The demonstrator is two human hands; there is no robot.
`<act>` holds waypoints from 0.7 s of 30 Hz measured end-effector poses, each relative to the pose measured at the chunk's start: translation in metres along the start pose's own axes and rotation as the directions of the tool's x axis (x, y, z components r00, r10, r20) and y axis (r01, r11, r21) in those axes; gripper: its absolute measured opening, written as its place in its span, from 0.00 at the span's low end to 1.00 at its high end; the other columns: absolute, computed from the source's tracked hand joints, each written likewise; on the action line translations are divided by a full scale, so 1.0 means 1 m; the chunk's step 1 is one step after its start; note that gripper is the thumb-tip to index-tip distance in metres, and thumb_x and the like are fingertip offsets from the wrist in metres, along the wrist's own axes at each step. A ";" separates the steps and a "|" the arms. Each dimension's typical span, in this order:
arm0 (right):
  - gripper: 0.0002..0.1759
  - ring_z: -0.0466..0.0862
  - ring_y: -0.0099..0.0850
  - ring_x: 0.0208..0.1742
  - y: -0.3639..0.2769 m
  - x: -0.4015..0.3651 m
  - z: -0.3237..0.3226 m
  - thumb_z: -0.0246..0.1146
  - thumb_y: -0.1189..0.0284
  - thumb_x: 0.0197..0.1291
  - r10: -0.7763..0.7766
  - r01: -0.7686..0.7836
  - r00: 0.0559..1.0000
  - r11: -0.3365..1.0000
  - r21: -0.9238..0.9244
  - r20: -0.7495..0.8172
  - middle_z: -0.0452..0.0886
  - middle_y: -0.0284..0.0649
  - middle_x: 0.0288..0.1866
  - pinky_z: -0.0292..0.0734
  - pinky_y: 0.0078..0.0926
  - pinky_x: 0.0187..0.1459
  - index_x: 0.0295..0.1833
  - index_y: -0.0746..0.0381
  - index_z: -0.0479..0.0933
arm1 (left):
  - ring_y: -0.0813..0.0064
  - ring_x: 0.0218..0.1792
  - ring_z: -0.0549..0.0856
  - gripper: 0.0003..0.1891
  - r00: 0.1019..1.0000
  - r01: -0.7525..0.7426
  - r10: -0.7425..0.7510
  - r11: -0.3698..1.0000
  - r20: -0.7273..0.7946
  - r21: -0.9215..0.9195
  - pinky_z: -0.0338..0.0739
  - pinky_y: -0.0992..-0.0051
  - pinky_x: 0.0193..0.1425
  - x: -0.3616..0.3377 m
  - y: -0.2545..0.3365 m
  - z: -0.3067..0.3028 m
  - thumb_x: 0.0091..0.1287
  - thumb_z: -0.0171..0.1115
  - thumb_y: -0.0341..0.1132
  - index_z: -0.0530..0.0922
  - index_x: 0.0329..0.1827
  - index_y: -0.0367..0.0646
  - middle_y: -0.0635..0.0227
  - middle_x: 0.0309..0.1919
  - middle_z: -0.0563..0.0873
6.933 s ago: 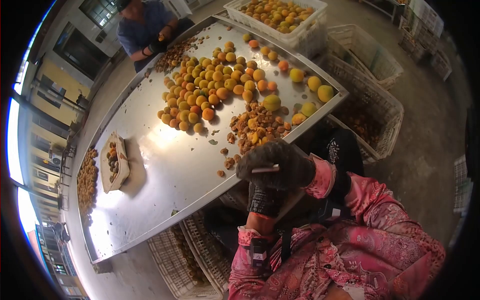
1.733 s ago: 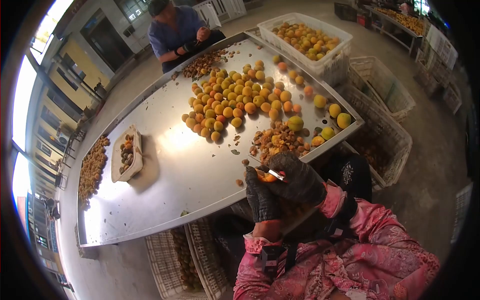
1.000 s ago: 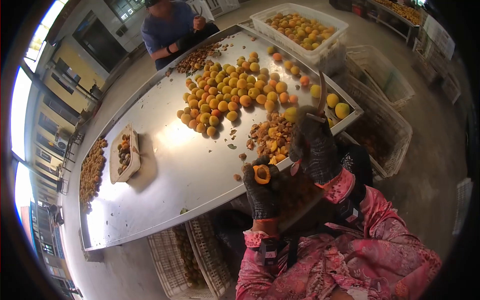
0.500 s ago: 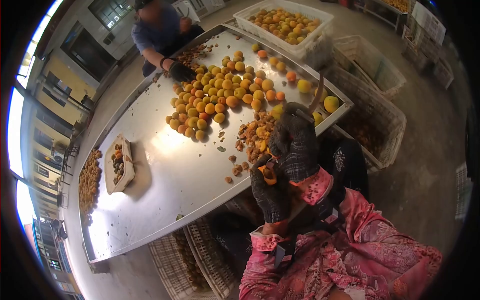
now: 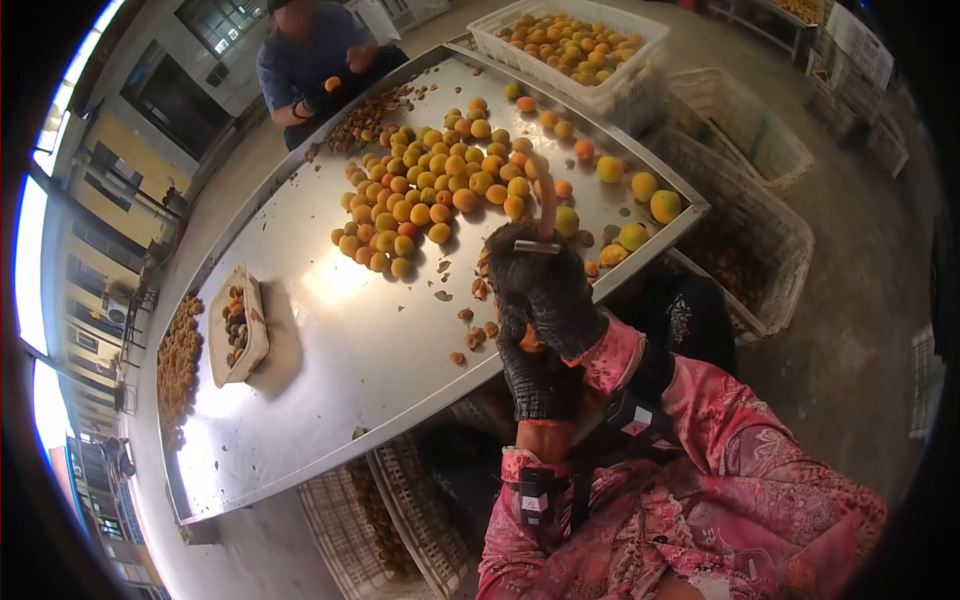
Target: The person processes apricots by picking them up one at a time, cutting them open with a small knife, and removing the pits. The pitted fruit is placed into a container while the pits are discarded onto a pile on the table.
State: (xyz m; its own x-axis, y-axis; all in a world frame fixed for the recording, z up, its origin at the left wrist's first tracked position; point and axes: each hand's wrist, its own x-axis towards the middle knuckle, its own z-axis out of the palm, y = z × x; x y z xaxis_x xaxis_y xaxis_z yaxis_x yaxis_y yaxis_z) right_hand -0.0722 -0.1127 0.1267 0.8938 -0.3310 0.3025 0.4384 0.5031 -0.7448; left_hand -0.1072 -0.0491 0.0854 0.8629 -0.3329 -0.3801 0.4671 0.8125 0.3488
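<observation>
Both my hands wear dark knit gloves and meet over the table's near edge. My left hand (image 5: pixel 537 382) is closed around an apricot (image 5: pixel 532 341), of which only a bit of orange shows. Over it, my right hand (image 5: pixel 545 295) grips a tool with a curved brown end (image 5: pixel 545 195) and a metal band; its working end is hidden. Beside my hands lie apricot pits (image 5: pixel 476 338) and a few orange pieces (image 5: pixel 612 255). A heap of whole apricots (image 5: pixel 430 190) covers the middle of the metal table (image 5: pixel 330 370).
Across the table a co-worker's gloved hand (image 5: pixel 318 95) holds an apricot. A white crate of apricots (image 5: pixel 655 45) stands at the far right, more crates (image 5: pixel 795 250) below it. A small tray (image 5: pixel 262 345) and a pile of pits (image 5: pixel 178 360) lie left.
My right hand has moved left over my left hand, covering most of the apricot, and the tool has swung along. The co-worker's hand has drawn back from the heap with an apricot.
</observation>
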 end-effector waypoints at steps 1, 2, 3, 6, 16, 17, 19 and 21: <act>0.14 0.75 0.20 0.23 0.004 0.004 -0.006 0.62 0.73 0.54 0.063 -0.061 0.998 0.988 0.143 -0.008 0.76 0.32 0.27 0.70 0.16 0.23 0.47 0.63 0.74 | 0.68 0.39 0.82 0.21 0.999 0.032 -0.029 0.997 0.031 -0.076 0.79 0.68 0.46 0.003 0.003 -0.002 0.64 0.49 0.51 0.73 0.48 0.42 0.63 0.39 0.81; 0.14 0.75 0.20 0.23 -0.001 0.011 -0.010 0.62 0.73 0.54 0.064 -0.063 0.998 0.988 0.143 0.000 0.76 0.32 0.27 0.70 0.16 0.23 0.47 0.63 0.74 | 0.68 0.38 0.82 0.21 0.996 0.065 -0.056 0.986 0.067 -0.152 0.79 0.67 0.45 0.007 0.006 -0.005 0.64 0.49 0.51 0.74 0.46 0.42 0.63 0.36 0.82; 0.14 0.73 0.20 0.20 -0.008 0.019 -0.012 0.63 0.71 0.55 0.031 -0.026 0.999 0.979 0.204 -0.020 0.75 0.32 0.25 0.69 0.17 0.21 0.47 0.63 0.74 | 0.68 0.38 0.82 0.21 0.996 0.058 -0.048 0.986 0.069 -0.156 0.79 0.67 0.45 0.019 0.011 -0.020 0.64 0.49 0.51 0.74 0.46 0.42 0.63 0.36 0.82; 0.14 0.69 0.21 0.14 -0.025 0.034 -0.020 0.62 0.67 0.55 -0.014 0.015 1.000 0.945 0.327 -0.004 0.73 0.32 0.22 0.66 0.19 0.16 0.46 0.61 0.74 | 0.67 0.43 0.80 0.24 0.709 0.269 -0.081 0.949 0.700 -0.163 0.76 0.69 0.46 0.046 0.033 -0.041 0.64 0.50 0.54 0.74 0.50 0.42 0.61 0.41 0.80; 0.15 0.80 0.24 0.31 0.011 0.032 -0.044 0.64 0.67 0.54 0.127 -0.035 0.987 0.776 -0.630 0.102 0.80 0.34 0.30 0.75 0.20 0.34 0.46 0.61 0.75 | 0.73 0.37 0.80 0.19 0.904 -0.365 0.427 0.777 -0.004 0.512 0.77 0.74 0.42 0.092 0.060 -0.032 0.69 0.47 0.48 0.71 0.51 0.42 0.64 0.37 0.79; 0.17 0.81 0.27 0.32 0.027 0.031 -0.048 0.64 0.66 0.54 0.274 -0.091 0.949 0.712 -0.696 0.157 0.81 0.37 0.31 0.76 0.24 0.36 0.48 0.61 0.75 | 0.72 0.34 0.80 0.20 0.910 -0.379 0.415 0.830 0.000 0.409 0.77 0.75 0.38 0.094 0.057 -0.032 0.69 0.48 0.50 0.71 0.50 0.42 0.64 0.36 0.79; 0.19 0.82 0.31 0.34 0.050 0.024 -0.053 0.64 0.65 0.53 0.426 -0.139 0.883 0.639 -0.757 0.198 0.81 0.39 0.33 0.76 0.27 0.38 0.49 0.62 0.74 | 0.71 0.34 0.80 0.20 0.931 -0.325 0.366 0.836 -0.007 0.442 0.77 0.74 0.40 0.088 0.057 -0.030 0.69 0.46 0.49 0.72 0.50 0.42 0.64 0.36 0.79; 0.22 0.82 0.38 0.39 0.059 0.022 -0.050 0.64 0.62 0.52 0.320 0.112 0.893 0.522 -0.846 0.316 0.81 0.45 0.36 0.76 0.32 0.42 0.50 0.62 0.74 | 0.71 0.31 0.79 0.20 0.936 -0.299 0.350 0.835 -0.027 0.461 0.76 0.74 0.37 0.090 0.059 -0.033 0.69 0.46 0.49 0.72 0.48 0.41 0.65 0.35 0.77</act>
State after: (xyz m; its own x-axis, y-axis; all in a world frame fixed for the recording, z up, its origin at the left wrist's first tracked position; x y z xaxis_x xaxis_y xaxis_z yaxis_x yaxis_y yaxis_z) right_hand -0.0315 -0.1301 0.0596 0.9684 0.1174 0.2200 0.2494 -0.4499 -0.8576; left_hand -0.0081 -0.0156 0.0439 0.9664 -0.0145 -0.2568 0.2210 0.5575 0.8002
